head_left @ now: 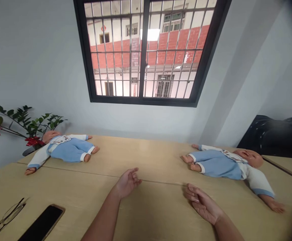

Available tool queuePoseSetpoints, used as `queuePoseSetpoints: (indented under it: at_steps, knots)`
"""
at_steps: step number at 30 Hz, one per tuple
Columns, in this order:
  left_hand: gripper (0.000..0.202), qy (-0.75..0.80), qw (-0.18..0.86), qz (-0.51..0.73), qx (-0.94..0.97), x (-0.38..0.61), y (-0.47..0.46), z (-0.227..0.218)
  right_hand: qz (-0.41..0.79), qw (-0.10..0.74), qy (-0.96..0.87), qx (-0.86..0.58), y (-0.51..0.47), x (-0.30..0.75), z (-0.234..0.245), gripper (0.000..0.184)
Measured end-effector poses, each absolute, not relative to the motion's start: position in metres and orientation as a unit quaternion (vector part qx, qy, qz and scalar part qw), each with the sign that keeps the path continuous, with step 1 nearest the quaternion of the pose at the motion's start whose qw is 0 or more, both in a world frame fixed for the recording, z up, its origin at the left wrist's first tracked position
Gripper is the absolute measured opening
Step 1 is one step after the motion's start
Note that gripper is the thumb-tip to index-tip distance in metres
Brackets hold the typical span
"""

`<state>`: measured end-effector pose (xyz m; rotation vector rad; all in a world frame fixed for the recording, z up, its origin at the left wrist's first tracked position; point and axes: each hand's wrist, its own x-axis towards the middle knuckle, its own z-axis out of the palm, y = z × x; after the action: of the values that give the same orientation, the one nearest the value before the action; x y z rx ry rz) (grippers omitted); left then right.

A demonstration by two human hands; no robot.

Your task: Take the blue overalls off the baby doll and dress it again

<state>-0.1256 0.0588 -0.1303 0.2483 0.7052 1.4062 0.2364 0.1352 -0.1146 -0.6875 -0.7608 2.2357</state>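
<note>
My left hand (128,182) is over the middle of the table, turned partly upward, its fingers loosely bent and apart with nothing in them. To the right, my right hand (203,204) shows its palm, the fingers half curled and holding nothing. A baby doll (221,162) in a white and blue outfit lies on its back just beyond my right hand. Another doll (67,149), dressed alike, lies farther off to the left, feet pointing toward the middle. Neither hand touches a doll.
On the wooden table (146,154), a phone (42,222) and eyeglasses (6,219) lie at the near left. A plant with red flowers (34,129) stands at the far left. Black padded seating (279,135) is at the right. A barred window (143,50) is in the wall ahead.
</note>
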Motion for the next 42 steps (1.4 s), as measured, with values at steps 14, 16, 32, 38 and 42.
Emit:
queuePoseSetpoints:
  at_steps: [14, 16, 32, 38, 42]
  knots:
    - [0.019, 0.331, 0.689, 0.633, 0.123, -0.122, 0.057, -0.125, 0.855, 0.341, -0.292, -0.261, 0.138, 0.237, -0.122, 0.036]
    - [0.020, 0.333, 0.686, 0.634, 0.123, -0.122, 0.057, -0.126, 0.860, 0.342, -0.277, -0.259, 0.139, 0.237, -0.123, 0.037]
    - [0.020, 0.347, 0.682, 0.634, 0.115, -0.119, 0.060, -0.128, 0.889, 0.325, -0.220, -0.236, 0.147, 0.239, -0.126, 0.042]
    - [0.019, 0.351, 0.680, 0.632, 0.124, -0.119, 0.060, -0.131, 0.857, 0.365, -0.269, -0.246, 0.150, 0.236, -0.134, 0.035]
    - [0.019, 0.353, 0.682, 0.628, 0.122, -0.120, 0.062, -0.132, 0.647, 0.599, -0.359, -0.305, 0.164, 0.230, -0.145, 0.026]
